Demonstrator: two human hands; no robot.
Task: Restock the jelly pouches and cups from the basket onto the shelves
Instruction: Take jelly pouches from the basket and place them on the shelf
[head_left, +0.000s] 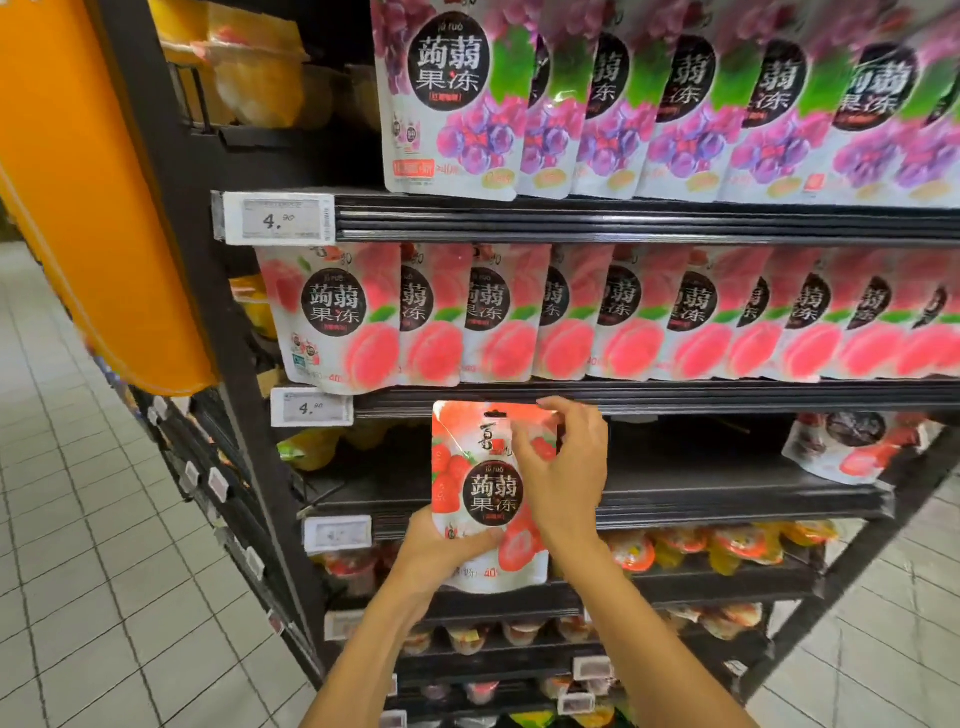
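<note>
holding jelly pouch upright, l grip clasping btm, r grip pinching top

Brightly, evenly lit from above. Washed out with glare on pouches at upper right. Deeply shadowed under shelves at centre right. Bowed by wide-angle distortion toward edges. Soft and smeared at right edge; sharpest near centre.
</note>
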